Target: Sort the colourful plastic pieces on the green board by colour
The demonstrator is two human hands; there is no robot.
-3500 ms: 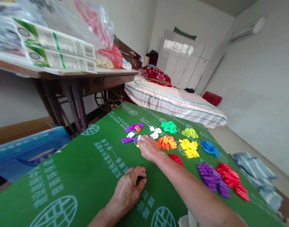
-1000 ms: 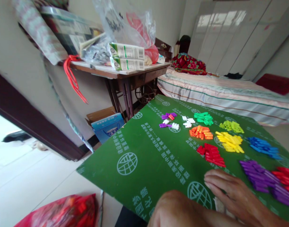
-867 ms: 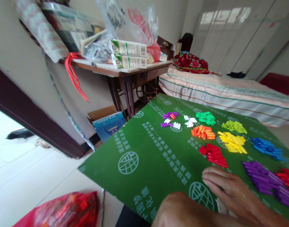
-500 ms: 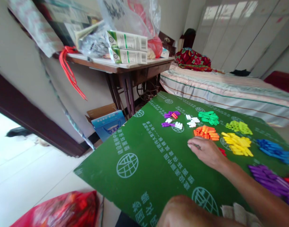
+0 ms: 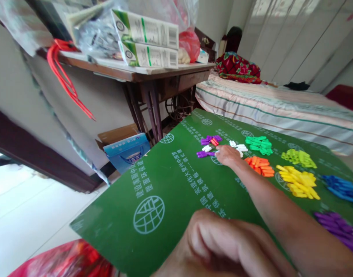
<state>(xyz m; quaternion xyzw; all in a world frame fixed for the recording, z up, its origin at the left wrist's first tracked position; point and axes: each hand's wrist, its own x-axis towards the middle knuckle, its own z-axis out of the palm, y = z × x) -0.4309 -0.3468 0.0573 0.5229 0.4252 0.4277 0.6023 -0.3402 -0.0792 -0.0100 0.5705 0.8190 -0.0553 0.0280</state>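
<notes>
Toward the far edge of the smooth green printed board (image 5: 165, 181), the right hand (image 5: 227, 154) lies knuckles-up, its fingers curved down onto a small mixed cluster of short, capsule-shaped plastic pegs (image 5: 205, 148) in purple and white. Its fingertips are hidden, so a grip cannot be told. Nearest the camera, the left hand (image 5: 222, 246) is a blurred, curled fist, cut off below, its inside hidden.

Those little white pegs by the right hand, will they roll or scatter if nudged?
Probably light: the white pegs are small plastic pieces lying loose on the mat, so a nudge from the right hand would likely scatter them. They look short and rounded, so some may roll. They seem stiff, not floppy.
</notes>
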